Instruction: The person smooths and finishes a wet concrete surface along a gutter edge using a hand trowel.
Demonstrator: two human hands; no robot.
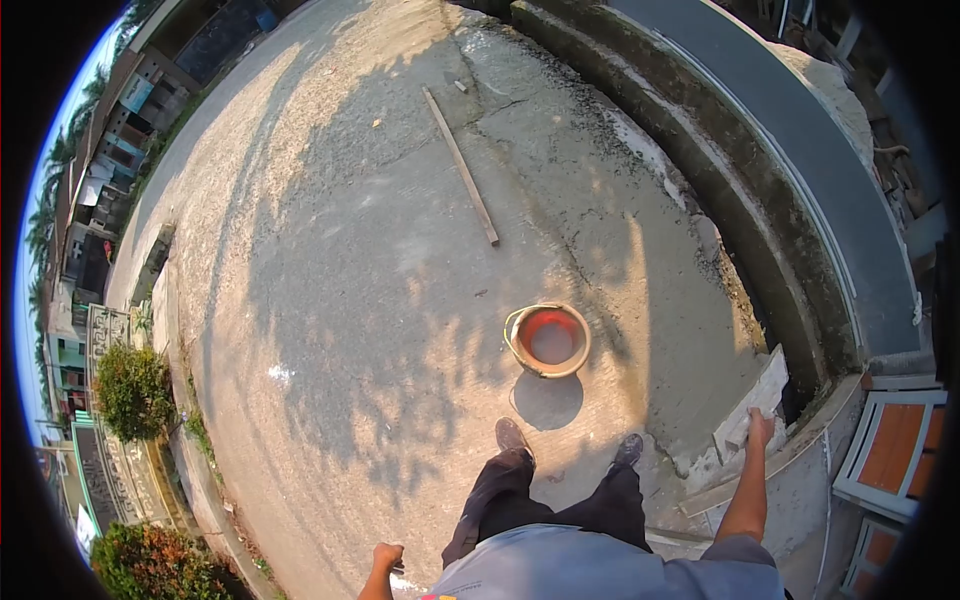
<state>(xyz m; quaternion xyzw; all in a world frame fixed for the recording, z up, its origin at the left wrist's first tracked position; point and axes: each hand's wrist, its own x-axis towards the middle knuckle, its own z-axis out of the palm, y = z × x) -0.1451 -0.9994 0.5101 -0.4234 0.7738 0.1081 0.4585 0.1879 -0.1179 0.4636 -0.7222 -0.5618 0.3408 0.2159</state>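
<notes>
My right hand [762, 428] reaches out to the right with its fingers closed, at a flat grey piece [734, 430] that may be a trowel; its exact kind is too small to make out. Beside it, a pale slab [762, 388] lies slanted at the edge of smooth, wet-looking grey cement [690, 350]. Down by my left side, my left hand [388, 556] is curled closed, with nothing visible in it. In front of my shoes stands a bucket [549, 341] with a pale rim, a reddish inside and grey contents. Its handle hangs to the left.
A long wooden plank [461, 167] lies on the concrete, with a small block [460, 86] near its far end. An open ditch [720, 180] runs along the right. Orange-panelled frames [893, 450] stand at far right. Shrubs [135, 390] line the left edge.
</notes>
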